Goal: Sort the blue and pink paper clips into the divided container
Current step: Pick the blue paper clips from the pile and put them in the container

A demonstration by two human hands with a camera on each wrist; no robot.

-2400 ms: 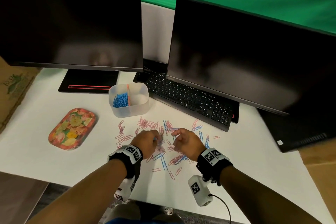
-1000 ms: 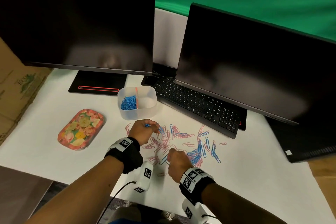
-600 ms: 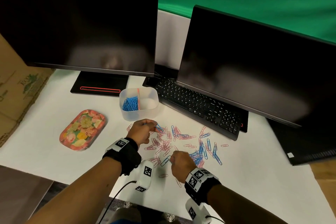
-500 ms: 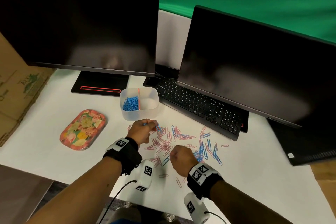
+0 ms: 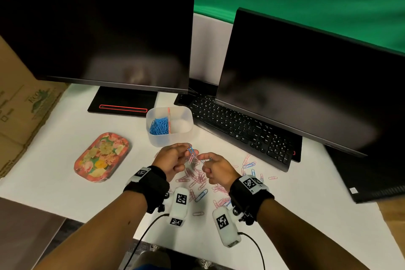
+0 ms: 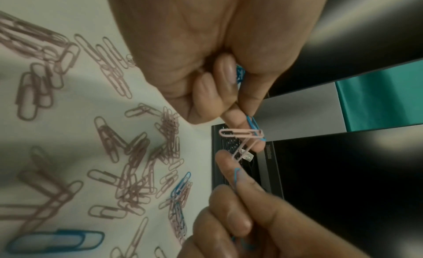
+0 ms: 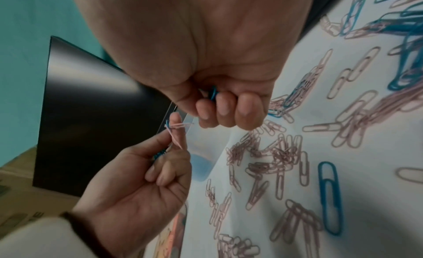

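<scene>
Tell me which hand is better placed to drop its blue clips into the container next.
Probably the left hand. It hovers just in front of the divided container, on the side of the compartment holding blue clips, and pinches blue clips. The right hand is farther away.

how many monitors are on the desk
2. One monitor stands at the back left, behind the divided container. The other monitor stands at the back right, over the far edge of the keyboard. None other shows.
</scene>
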